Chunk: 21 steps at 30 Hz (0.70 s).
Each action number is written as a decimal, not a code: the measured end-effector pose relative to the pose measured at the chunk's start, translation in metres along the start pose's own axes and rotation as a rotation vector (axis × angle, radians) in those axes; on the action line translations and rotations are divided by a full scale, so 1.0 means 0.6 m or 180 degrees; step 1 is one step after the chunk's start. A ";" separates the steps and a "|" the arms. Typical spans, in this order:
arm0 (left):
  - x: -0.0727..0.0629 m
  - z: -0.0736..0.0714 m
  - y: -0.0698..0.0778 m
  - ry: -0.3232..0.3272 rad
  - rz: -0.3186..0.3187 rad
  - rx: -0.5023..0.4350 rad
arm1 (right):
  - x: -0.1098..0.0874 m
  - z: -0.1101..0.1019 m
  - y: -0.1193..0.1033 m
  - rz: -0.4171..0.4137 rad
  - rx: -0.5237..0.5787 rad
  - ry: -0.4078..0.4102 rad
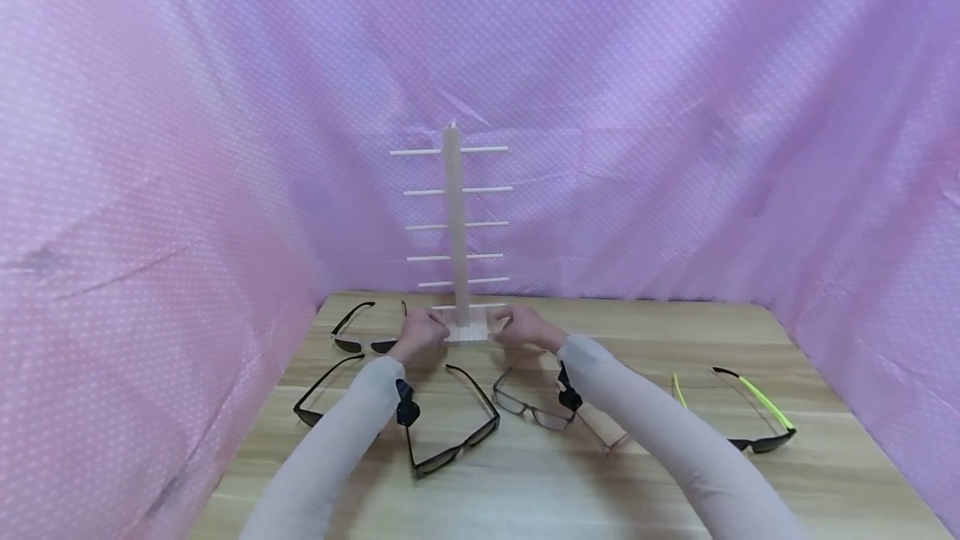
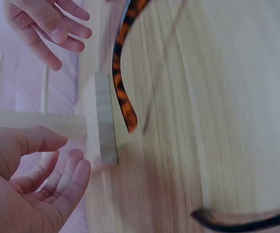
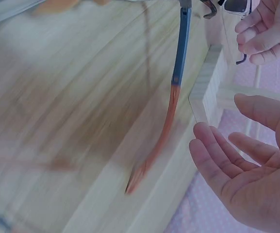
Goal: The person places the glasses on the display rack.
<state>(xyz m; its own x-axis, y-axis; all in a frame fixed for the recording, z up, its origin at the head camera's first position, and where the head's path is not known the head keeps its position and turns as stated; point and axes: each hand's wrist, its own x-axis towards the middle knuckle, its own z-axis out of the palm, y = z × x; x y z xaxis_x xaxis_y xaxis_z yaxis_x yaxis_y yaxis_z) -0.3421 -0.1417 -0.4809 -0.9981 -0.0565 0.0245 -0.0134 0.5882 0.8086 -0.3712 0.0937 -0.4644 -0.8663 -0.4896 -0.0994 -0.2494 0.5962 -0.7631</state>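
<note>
A pale wooden display stand [image 1: 455, 215] stands upright at the back of the table, with several thin rods sticking out on both sides. My left hand [image 1: 422, 332] is at the left end of its block base [image 1: 468, 330], fingers loosely bent. On the other side, my right hand [image 1: 527, 328] is by the base's right end. In the right wrist view the fingertips of my right hand [image 3: 251, 170] are close to the base's corner; whether they touch cannot be told. Neither hand has anything in its grasp. A tortoiseshell glasses temple [image 2: 123, 82] shows in front of the base.
Sunglasses [image 1: 348, 346] lie behind another dark pair [image 1: 307, 417] on the left. Dark-framed glasses [image 1: 450, 457] and thin-framed eyeglasses [image 1: 551, 421] lie in front. Sunglasses with lime-green temples [image 1: 768, 407] are at the right. A pink dotted cloth [image 1: 637, 107] surrounds the wood-grain table [image 1: 517, 498].
</note>
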 end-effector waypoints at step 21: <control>-0.032 0.023 0.047 -0.1830 0.1127 -0.0346 | -0.139 -0.096 0.060 -0.0737 0.0206 -0.0069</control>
<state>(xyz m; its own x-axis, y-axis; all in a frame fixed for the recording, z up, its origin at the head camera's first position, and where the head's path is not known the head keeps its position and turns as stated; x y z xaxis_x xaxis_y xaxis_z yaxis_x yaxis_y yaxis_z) -0.3243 -0.1128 -0.4664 -0.8149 0.5795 0.0065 0.2958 0.4063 0.8645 -0.3331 0.1926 -0.4471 -0.7795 -0.6224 0.0699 -0.4115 0.4248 -0.8064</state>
